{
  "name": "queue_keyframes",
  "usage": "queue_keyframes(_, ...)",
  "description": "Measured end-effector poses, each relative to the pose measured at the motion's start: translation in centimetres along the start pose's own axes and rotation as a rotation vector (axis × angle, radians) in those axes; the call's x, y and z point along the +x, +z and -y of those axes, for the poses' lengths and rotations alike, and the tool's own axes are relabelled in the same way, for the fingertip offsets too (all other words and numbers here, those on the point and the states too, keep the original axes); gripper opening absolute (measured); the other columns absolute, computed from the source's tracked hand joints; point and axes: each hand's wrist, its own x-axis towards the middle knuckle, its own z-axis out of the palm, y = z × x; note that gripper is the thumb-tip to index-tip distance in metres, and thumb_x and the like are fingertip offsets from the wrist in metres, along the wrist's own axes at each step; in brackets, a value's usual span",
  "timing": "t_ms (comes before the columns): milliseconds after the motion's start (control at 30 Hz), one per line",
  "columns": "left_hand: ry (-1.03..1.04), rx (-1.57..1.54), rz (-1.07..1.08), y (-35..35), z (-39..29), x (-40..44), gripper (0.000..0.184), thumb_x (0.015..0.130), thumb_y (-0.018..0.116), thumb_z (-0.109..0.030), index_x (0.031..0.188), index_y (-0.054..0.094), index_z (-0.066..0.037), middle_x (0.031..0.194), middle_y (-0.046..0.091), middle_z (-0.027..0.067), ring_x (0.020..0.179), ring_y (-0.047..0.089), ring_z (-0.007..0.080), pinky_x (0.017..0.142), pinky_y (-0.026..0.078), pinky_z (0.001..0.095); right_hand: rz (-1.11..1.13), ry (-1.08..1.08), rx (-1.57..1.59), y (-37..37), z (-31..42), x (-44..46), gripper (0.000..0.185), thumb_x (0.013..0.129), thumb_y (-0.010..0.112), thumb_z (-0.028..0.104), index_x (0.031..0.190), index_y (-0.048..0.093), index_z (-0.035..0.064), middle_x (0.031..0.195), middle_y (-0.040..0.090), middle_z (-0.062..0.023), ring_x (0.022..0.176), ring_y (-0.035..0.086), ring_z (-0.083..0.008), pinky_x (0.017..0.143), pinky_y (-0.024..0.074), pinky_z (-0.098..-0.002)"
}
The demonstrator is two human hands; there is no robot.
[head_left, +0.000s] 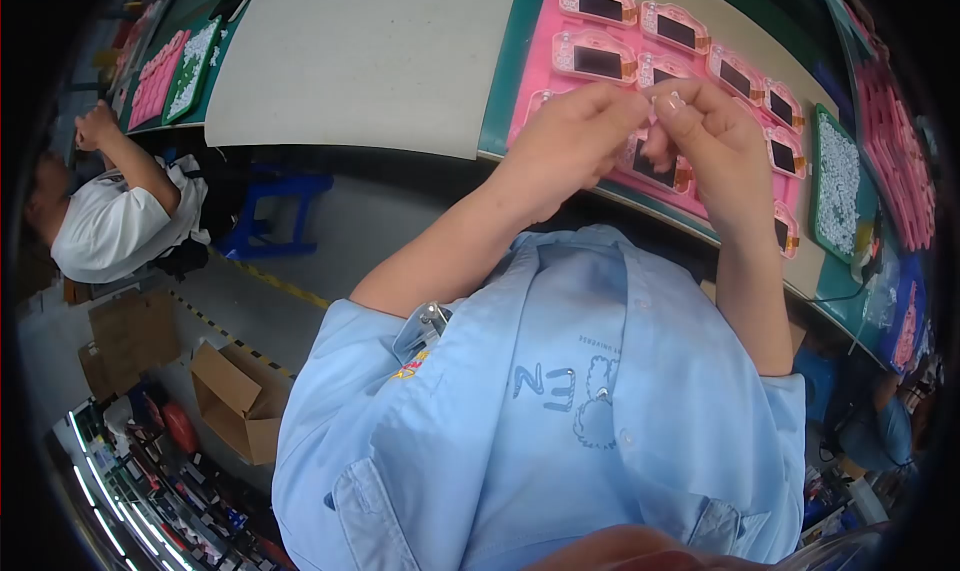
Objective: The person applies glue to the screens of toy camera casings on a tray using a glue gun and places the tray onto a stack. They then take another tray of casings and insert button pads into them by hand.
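Observation:
My left hand (580, 136) is closed in a pinch, its fingertips meeting those of my right hand (715, 141) above a pink tray. Between the fingertips is a tiny pale piece, too small to name and mostly covered by the fingers. My right thumb and forefinger are also pinched together at that spot. Beneath both hands lies the pink tray (545, 51), holding several pink device shells (598, 59) with dark rectangular screens. Part of the tray and some shells are hidden behind my hands.
A green tray (838, 181) of small white parts lies at the right, near stacked pink trays (895, 161). Pale sheeting (360, 61) covers the bench to the left. Another person (120, 211) works at far left, near a blue stool (275, 211) and an open cardboard box (235, 396).

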Motion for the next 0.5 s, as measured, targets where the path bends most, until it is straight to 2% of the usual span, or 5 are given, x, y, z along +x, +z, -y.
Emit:
queue_keyframes(67, 0.002, 0.083, 0.024, 0.1, 0.0, 0.0, 0.032, 0.095, 0.05, -0.04, 0.089, 0.055, -0.009, 0.063, 0.039, -0.0057, 0.053, 0.03, 0.002, 0.044, 0.022, 0.0176, 0.03, 0.025, 0.022, 0.2, 0.3, -0.5, 0.034, 0.09, 0.06, 0.015, 0.121, 0.055, 0.0013, 0.079, 0.063, -0.0046, 0.073, 0.056, -0.0076, 0.066, 0.0444, -0.0191)
queue_keyframes(167, -0.082, -0.006, 0.029, -0.1, -0.6, -0.4, 0.033, 0.096, 0.049, -0.039, 0.087, 0.055, -0.009, 0.063, 0.039, -0.006, 0.053, 0.03, 0.0018, 0.044, 0.022, 0.0173, -0.047, -0.218, -0.146, 1.2, 0.6, -1.3, 0.028, 0.088, 0.061, 0.013, 0.114, 0.06, 0.0014, 0.081, 0.064, -0.0049, 0.073, 0.057, -0.01, 0.066, 0.0438, -0.0224)
queue_keyframes(267, -0.077, 0.065, 0.093, -1.0, -0.6, -0.4, 0.034, 0.096, 0.049, -0.039, 0.088, 0.056, -0.007, 0.062, 0.039, -0.0059, 0.052, 0.029, 0.0019, 0.044, 0.022, 0.0172, -0.03, -0.558, -0.58, 0.1, 0.4, -0.7, 0.023, 0.086, 0.061, 0.01, 0.107, 0.065, 0.002, 0.085, 0.066, -0.0066, 0.075, 0.058, -0.0133, 0.068, 0.0439, -0.0249)
queue_keyframes(367, -0.07, 0.112, 0.113, -1.5, -0.8, -0.6, 0.034, 0.097, 0.048, -0.037, 0.091, 0.057, -0.004, 0.062, 0.039, -0.0059, 0.051, 0.029, 0.0013, 0.043, 0.022, 0.0171, -0.022, -0.48, -0.629, 0.5, 0.9, -1.2, 0.02, 0.084, 0.062, 0.007, 0.103, 0.067, 0.0029, 0.089, 0.066, -0.0087, 0.075, 0.059, -0.0168, 0.07, 0.0446, -0.0258)
queue_keyframes(500, 0.211, 0.176, -0.285, -2.7, -1.0, -0.8, 0.03, 0.097, 0.048, -0.03, 0.095, 0.059, -0.003, 0.062, 0.039, -0.0063, 0.05, 0.029, 0.0009, 0.043, 0.022, 0.0171, -0.171, -0.495, -0.661, 1.2, -0.2, -0.6, 0.02, 0.084, 0.063, 0.008, 0.103, 0.067, 0.0016, 0.084, 0.066, -0.0097, 0.073, 0.06, -0.018, 0.068, 0.046, -0.0272)
